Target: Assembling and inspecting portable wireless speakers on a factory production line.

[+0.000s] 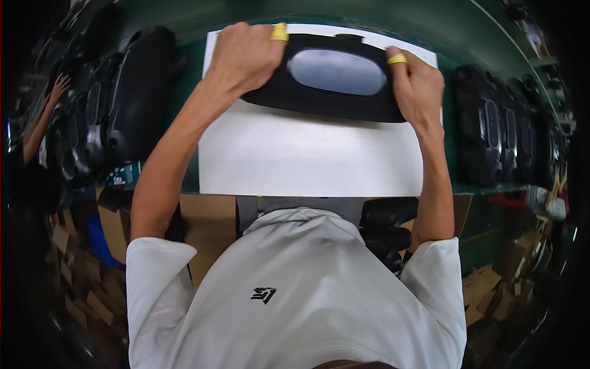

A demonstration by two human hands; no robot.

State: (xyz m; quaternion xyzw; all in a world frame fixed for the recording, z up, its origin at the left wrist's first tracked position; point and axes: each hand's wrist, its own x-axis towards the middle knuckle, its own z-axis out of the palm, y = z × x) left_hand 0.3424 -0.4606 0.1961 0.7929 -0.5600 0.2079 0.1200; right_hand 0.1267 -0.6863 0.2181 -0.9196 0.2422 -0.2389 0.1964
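A long black rounded casing (264, 92) with a glossy grey oval panel (338, 72) is held over the far part of a white board (307, 154). My left hand (249, 58) is closed around its left end. The other end is gripped by my right hand (420, 86), thumb along the edge. Yellow tape (279, 32) wraps my left thumb, and a second yellow band (397, 59) is on the right thumb. The casing's underside is hidden; a small black piece (349, 38) sticks up at its far edge.
Similar black casings stand in a row at left (141, 92) and another at right (482, 123) on the green table (190, 166). Cardboard boxes (209, 227) and black parts (387, 237) lie below the near edge. Another person's hand (59, 89) shows far left.
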